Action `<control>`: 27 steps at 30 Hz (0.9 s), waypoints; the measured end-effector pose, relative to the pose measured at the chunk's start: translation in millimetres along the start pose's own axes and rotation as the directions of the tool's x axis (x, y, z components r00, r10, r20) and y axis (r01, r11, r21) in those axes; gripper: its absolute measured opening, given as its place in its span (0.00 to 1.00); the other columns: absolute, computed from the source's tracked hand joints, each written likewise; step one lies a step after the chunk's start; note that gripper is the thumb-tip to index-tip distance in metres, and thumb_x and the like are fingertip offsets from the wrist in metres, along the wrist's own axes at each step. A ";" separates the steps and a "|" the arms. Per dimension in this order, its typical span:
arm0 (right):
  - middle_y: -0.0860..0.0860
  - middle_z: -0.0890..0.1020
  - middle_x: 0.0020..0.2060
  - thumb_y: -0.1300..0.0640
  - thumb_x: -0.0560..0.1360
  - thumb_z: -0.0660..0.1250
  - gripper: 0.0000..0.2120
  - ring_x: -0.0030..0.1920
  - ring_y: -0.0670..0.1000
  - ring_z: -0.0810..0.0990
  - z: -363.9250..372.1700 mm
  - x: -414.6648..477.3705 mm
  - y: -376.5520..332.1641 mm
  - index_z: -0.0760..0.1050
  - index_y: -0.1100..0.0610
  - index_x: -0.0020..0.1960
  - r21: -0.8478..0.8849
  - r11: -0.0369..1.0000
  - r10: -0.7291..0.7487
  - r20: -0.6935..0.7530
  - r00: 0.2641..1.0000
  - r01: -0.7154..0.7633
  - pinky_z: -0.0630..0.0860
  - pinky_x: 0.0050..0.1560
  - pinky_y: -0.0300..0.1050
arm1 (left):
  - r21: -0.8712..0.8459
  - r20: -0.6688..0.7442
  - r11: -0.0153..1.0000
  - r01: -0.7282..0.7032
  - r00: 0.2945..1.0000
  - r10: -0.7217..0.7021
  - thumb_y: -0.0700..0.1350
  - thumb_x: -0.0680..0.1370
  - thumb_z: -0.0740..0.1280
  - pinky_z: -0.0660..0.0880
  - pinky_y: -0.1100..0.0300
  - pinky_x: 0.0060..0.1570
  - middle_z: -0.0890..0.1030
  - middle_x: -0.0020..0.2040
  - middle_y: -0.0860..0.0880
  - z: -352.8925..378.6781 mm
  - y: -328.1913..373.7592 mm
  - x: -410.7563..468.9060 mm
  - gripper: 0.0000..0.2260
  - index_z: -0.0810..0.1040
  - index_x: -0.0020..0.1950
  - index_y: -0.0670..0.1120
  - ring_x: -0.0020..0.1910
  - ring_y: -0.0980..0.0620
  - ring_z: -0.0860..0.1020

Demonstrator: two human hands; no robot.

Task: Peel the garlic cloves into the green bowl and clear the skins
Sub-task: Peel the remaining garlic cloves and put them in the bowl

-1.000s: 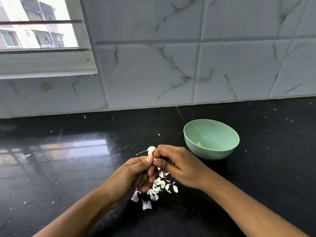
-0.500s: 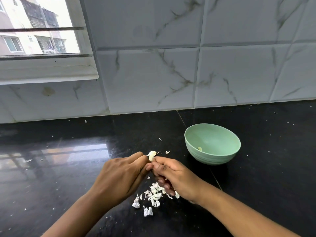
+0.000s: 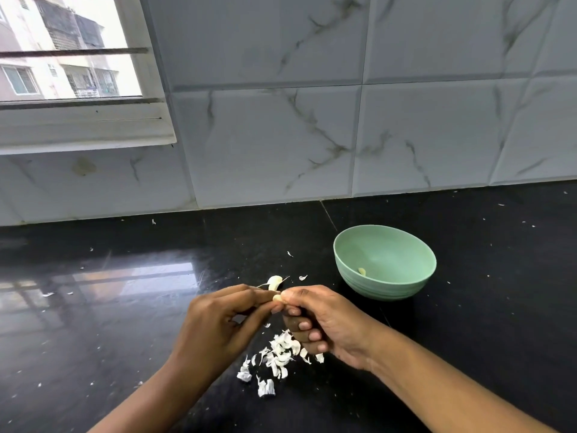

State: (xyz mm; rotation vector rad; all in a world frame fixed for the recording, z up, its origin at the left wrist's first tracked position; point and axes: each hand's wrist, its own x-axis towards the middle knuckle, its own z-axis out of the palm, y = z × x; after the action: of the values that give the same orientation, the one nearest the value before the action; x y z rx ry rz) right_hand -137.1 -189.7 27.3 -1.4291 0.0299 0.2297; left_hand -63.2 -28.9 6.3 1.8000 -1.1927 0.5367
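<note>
Hidden: lower end of garlic clove [image 3: 274, 282] behind fingertips.
L hand [image 3: 218, 320]: fingers curled, tips pinching clove.
R hand [image 3: 327, 320]: thumb + forefinger pinch same clove; rest curled.
Skins [image 3: 281, 354]: heap on counter [image 3: 125, 339] under hands.
Green bowl [image 3: 384, 295]: near, R of hands.

bare counter [image 3: 125, 307] left, green bowl [image 3: 387, 287] right

Bowl [image 3: 384, 262] right of both hands, skins [image 3: 279, 354] on counter [image 3: 93, 307] beneath them, clove [image 3: 362, 271] in bowl
</note>
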 end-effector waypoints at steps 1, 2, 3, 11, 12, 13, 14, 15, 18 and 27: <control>0.46 0.62 0.25 0.55 0.80 0.55 0.17 0.23 0.42 0.57 -0.2 0.3 -0.2 0.67 0.53 0.33 0.027 1.000 0.013 0.011 1.000 -0.013 0.53 0.19 0.32 | 0.001 -0.008 1.000 -0.009 1.000 0.009 0.53 0.76 0.66 0.75 0.72 0.35 0.82 0.41 0.61 -0.5 1.4 -0.2 0.10 0.84 0.46 0.50 0.37 0.67 0.80; 0.46 0.62 0.25 0.54 0.80 0.55 0.19 0.22 0.41 0.57 -0.9 0.7 -0.6 0.68 0.52 0.30 0.062 0.998 0.030 0.024 0.999 -0.031 0.53 0.19 0.32 | -0.007 -0.020 1.000 -0.011 1.000 0.010 0.53 0.76 0.66 0.74 0.73 0.36 0.82 0.41 0.61 -0.8 2.4 -0.4 0.10 0.84 0.45 0.50 0.37 0.67 0.80; 0.46 0.61 0.25 0.54 0.80 0.55 0.21 0.22 0.41 0.57 -1.9 1.4 -0.6 0.69 0.51 0.29 0.102 0.993 0.051 0.041 0.998 -0.055 0.52 0.19 0.32 | -0.026 -0.032 1.000 -0.004 0.999 0.003 0.52 0.75 0.68 0.74 0.73 0.36 0.83 0.41 0.60 -0.4 3.2 -0.8 0.09 0.84 0.46 0.49 0.37 0.66 0.81; 0.44 0.61 0.24 0.51 0.75 0.59 0.13 0.20 0.40 0.58 -9.1 0.2 -2.6 0.63 0.52 0.32 0.208 0.945 0.209 0.208 0.955 -0.252 0.52 0.18 0.29 | -0.295 -0.008 0.952 0.077 0.997 -0.083 0.55 0.71 0.72 0.78 0.57 0.29 0.83 0.43 0.57 -1.8 1.5 1.5 0.08 0.83 0.47 0.54 0.32 0.56 0.82; 0.44 0.62 0.24 0.51 0.74 0.61 0.14 0.20 0.40 0.58 -10.0 0.6 -2.7 0.64 0.52 0.32 0.209 0.937 0.229 0.239 0.944 -0.280 0.53 0.17 0.29 | -0.352 0.012 0.931 0.098 0.995 -0.101 0.55 0.71 0.72 0.78 0.57 0.28 0.83 0.42 0.55 -2.2 1.0 1.0 0.08 0.83 0.47 0.54 0.31 0.54 0.82; 0.44 0.62 0.24 0.51 0.74 0.61 0.13 0.20 0.40 0.59 -11.4 1.1 -2.7 0.65 0.51 0.31 0.210 0.928 0.248 0.273 0.930 -0.309 0.54 0.17 0.29 | -0.404 0.030 0.907 0.118 0.993 -0.116 0.55 0.71 0.73 0.78 0.57 0.28 0.83 0.42 0.54 -1.9 0.8 0.4 0.08 0.84 0.46 0.53 0.29 0.52 0.81; 0.43 0.62 0.24 0.51 0.73 0.60 0.13 0.20 0.40 0.59 -13.0 1.4 -2.5 0.66 0.51 0.31 0.209 0.919 0.263 0.303 0.916 -0.333 0.55 0.16 0.29 | -0.449 0.049 0.883 0.137 0.990 -0.129 0.54 0.71 0.73 0.78 0.58 0.28 0.83 0.41 0.53 -1.2 1.0 -0.4 0.08 0.84 0.45 0.52 0.28 0.51 0.81; 0.43 0.63 0.24 0.51 0.73 0.59 0.11 0.20 0.40 0.59 -14.1 1.8 -2.8 0.65 0.51 0.32 0.202 0.915 0.273 0.325 0.905 -0.349 0.56 0.16 0.29 | -0.493 0.066 0.856 0.157 0.987 -0.143 0.53 0.70 0.74 0.78 0.59 0.28 0.83 0.40 0.52 -0.4 1.2 -0.5 0.08 0.84 0.44 0.50 0.27 0.50 0.80; 0.43 0.63 0.23 0.51 0.72 0.58 0.10 0.20 0.40 0.60 -15.4 1.6 -3.9 0.63 0.51 0.34 0.177 0.909 0.297 0.360 0.884 -0.378 0.57 0.16 0.29 | -0.604 0.126 0.761 0.236 0.972 -0.201 0.51 0.67 0.76 0.77 0.62 0.29 0.82 0.36 0.46 1.0 0.4 0.7 0.11 0.84 0.41 0.44 0.26 0.50 0.79; 0.43 0.63 0.23 0.52 0.77 0.53 0.16 0.19 0.40 0.60 -14.9 -0.9 -4.3 0.64 0.51 0.31 0.129 0.894 0.353 0.387 0.852 -0.429 0.56 0.16 0.30 | -0.723 0.300 0.539 0.433 0.899 -0.319 0.51 0.59 0.82 0.73 0.63 0.26 0.79 0.32 0.43 2.7 -4.1 -0.6 0.16 0.83 0.34 0.41 0.24 0.49 0.75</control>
State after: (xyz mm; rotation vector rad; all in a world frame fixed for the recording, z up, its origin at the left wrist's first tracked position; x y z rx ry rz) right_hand -135.5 -204.9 29.5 -1.1385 0.0500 0.8025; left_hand -60.2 -30.2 2.7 1.2459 -0.8571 -0.3549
